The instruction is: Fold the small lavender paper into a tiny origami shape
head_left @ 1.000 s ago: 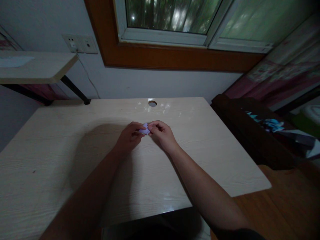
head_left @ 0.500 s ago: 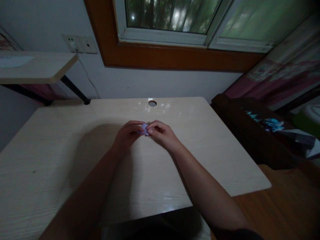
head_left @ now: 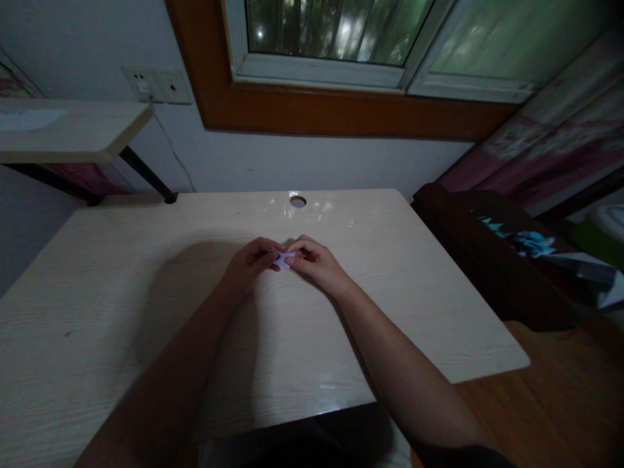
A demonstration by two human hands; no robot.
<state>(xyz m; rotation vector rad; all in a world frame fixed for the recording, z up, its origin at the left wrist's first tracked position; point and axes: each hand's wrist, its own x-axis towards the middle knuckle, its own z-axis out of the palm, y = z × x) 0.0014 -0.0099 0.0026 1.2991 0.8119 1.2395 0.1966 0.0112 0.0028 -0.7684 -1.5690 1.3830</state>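
Observation:
Between my two hands is a small piece of pale purple paper (head_left: 283,260), apparently folded; its exact shape is partly covered by my fingers. My left hand (head_left: 251,265) pinches its left side between thumb and fingers. On the opposite side, my right hand (head_left: 315,261) grips the paper the same way. Both hands are close together over the light wood-grain desk (head_left: 312,338), toward its far side.
A round cable hole (head_left: 298,202) lies near the desk's back edge. At the left a raised shelf (head_left: 73,133) stands on black legs. Wall sockets (head_left: 156,86) hold a plug with a white cable. Right of the desk is dark furniture (head_left: 487,260) with blue items on it.
My fingers have shifted on the paper, which now lies flatter with a wider face showing between the hands. The left thumb has come nearer. The arms stay nearly in place.

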